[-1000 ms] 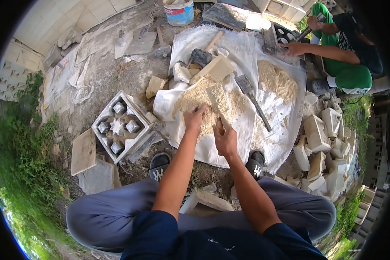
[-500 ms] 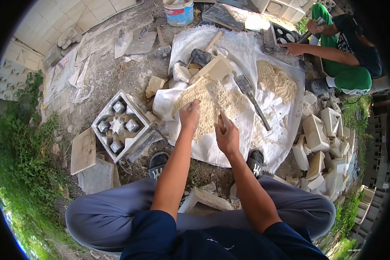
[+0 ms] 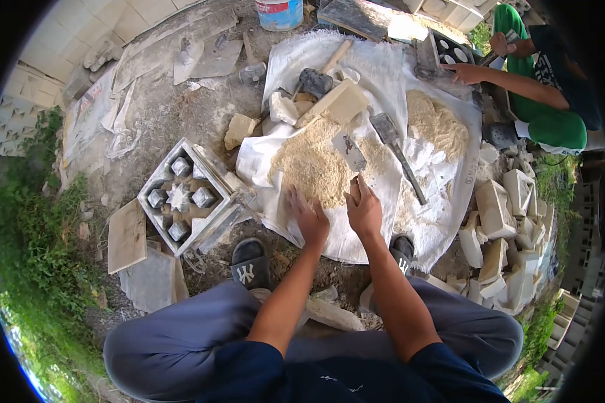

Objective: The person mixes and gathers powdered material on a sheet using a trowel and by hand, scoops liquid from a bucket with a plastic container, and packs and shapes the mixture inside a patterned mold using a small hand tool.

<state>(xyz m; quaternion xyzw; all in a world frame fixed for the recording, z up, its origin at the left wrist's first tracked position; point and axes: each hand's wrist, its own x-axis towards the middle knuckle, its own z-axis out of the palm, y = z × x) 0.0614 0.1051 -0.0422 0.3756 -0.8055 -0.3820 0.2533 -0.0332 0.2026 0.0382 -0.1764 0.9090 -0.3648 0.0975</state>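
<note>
Your right hand (image 3: pixel 364 209) curls its fingers closed around the trowel (image 3: pixel 350 153), whose flat grey blade, dusty and dark-smudged, points toward 11 o'clock. Your left hand (image 3: pixel 309 216), fingers loosely spread and bare, has pale, grainy powder (image 3: pixel 310 161) heaped at 12 o'clock.

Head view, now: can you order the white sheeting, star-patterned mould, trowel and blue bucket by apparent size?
1. White sheeting
2. Star-patterned mould
Then, unranked: trowel and blue bucket. The frame cuts off the bucket, and the right hand partly covers the trowel.
</note>
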